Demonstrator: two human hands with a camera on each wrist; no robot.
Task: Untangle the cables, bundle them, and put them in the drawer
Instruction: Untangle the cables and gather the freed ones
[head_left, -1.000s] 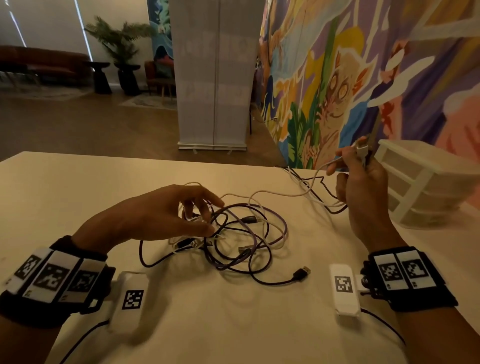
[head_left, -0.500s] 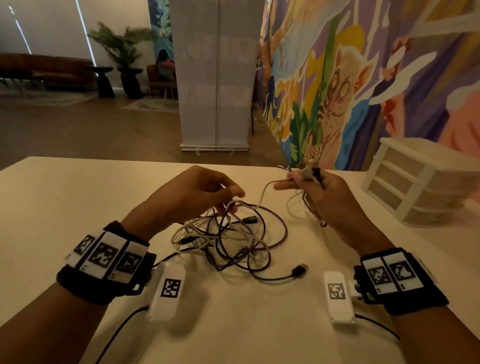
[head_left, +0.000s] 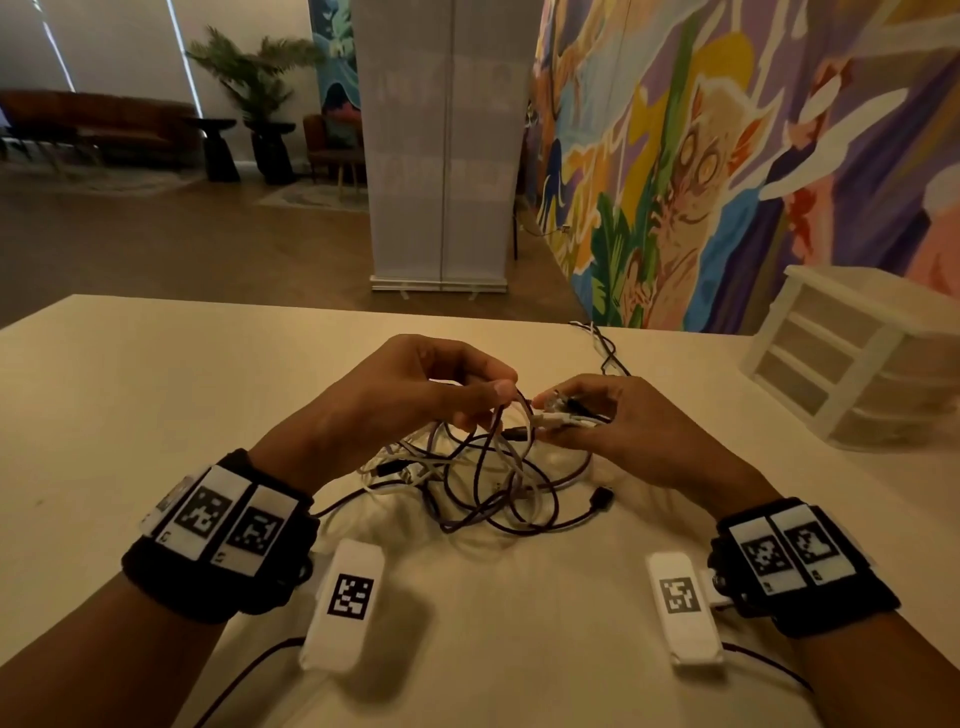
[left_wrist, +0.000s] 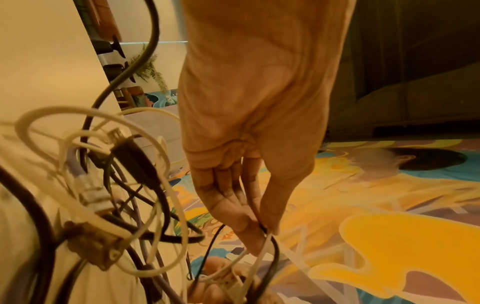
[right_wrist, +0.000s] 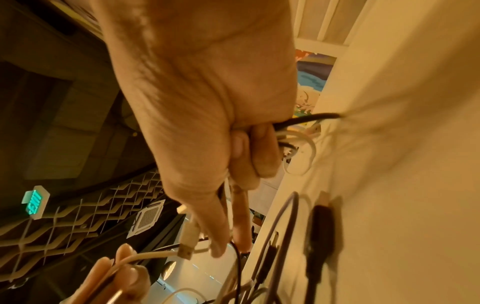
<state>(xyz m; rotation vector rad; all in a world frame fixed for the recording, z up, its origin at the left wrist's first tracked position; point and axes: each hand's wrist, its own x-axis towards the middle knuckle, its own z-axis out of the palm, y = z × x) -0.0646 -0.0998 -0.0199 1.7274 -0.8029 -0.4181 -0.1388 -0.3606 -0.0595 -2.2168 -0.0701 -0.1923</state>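
Now both hands are working above the cables (head_left: 483, 483) — a tangle of white, purple and black strands lying on the table (head_left: 156, 395). The left hand (head_left: 400, 395) is pinching a white and a dark strand between thumb and fingertips. The right hand (head_left: 618, 421) is gripping white plug ends — fingers curled round them. The drawers (head_left: 852, 358) are standing well apart at the right edge.

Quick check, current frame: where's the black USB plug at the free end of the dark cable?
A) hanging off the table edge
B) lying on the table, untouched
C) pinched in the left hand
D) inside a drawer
B: the black USB plug lies flat on the table, clear of both hands.
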